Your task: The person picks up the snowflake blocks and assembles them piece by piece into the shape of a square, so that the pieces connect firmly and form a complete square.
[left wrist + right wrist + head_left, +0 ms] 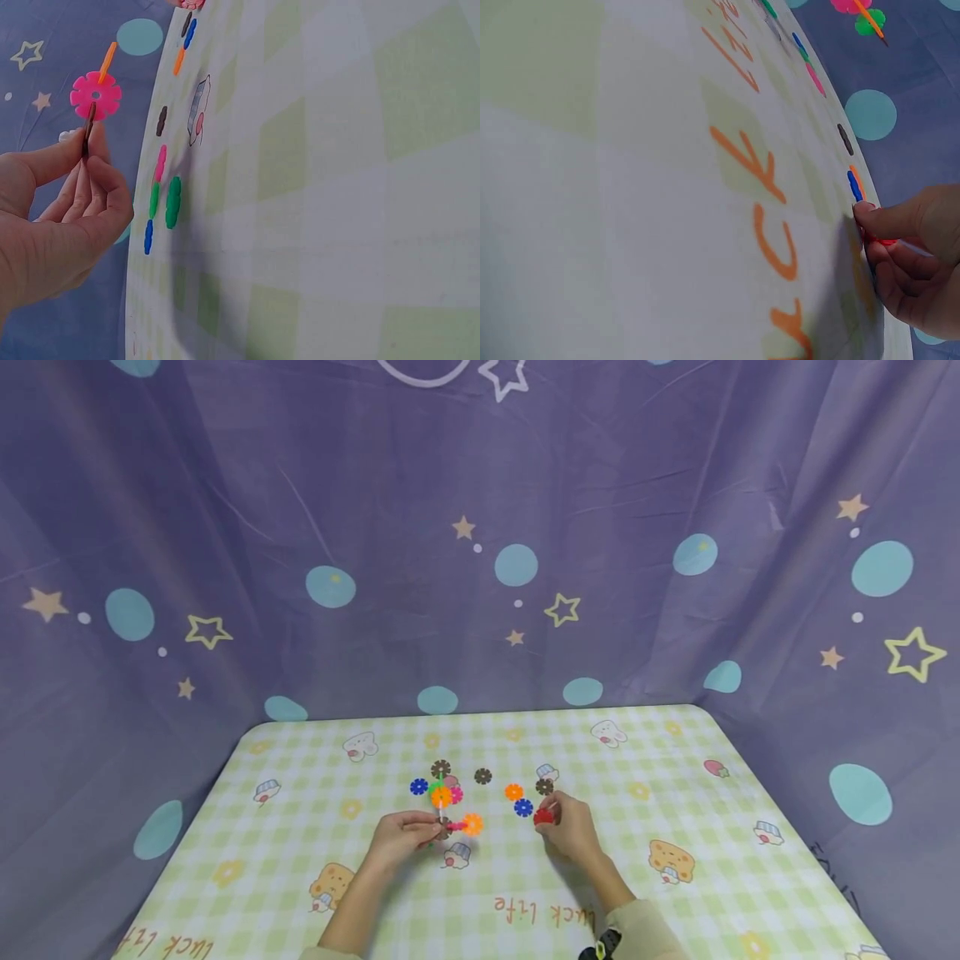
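Brown disc (88, 129), joined to pink disc (84, 97), pinched by left hand (399, 841); red disc (543, 817), near blue disc (523, 808), pinched by right hand (574, 830), well apart. Red rim should be kept exposed, brown disc steadied.

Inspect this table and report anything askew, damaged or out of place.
Nothing looks spilled or broken among the flower-shaped discs. The only oddity is the tablecloth's lettering, upside down in the head view. The left hand pinches a brown disc, the right hand a red disc; neither shows visible damage.
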Demonstrator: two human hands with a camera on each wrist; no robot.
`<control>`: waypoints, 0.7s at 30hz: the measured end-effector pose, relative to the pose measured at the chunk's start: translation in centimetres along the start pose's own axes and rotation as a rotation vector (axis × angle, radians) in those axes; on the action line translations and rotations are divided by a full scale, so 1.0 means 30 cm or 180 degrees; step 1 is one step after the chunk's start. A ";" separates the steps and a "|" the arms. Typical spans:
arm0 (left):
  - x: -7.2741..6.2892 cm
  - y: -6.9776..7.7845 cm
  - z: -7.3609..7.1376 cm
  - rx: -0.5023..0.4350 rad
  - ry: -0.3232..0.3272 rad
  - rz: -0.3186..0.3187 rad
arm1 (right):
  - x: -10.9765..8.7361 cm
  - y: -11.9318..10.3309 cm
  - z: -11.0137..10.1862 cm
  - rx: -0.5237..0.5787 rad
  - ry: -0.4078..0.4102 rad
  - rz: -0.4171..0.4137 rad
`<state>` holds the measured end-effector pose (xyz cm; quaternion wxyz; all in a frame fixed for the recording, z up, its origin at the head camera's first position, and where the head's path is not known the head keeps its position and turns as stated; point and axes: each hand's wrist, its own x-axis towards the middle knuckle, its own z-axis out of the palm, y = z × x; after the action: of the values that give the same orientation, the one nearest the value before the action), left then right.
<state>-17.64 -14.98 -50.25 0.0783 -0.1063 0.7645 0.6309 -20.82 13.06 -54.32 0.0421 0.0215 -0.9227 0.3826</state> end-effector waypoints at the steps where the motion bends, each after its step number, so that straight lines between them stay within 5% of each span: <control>1: 0.000 -0.001 0.001 0.0015 -0.0005 -0.0001 | -0.003 -0.002 0.001 0.0025 0.0001 0.0007; 12: -0.012 -0.002 0.018 -0.0056 -0.0016 -0.0019 | -0.026 -0.040 0.022 0.0613 0.0114 -0.0168; 21: -0.017 0.000 0.029 -0.0093 -0.0072 -0.0027 | -0.044 -0.088 0.040 0.1408 -0.0172 -0.0066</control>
<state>-17.17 -14.10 -50.30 0.0881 -0.1035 0.7539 0.6428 -19.39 10.36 -53.45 0.0156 0.0499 -0.8169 0.5744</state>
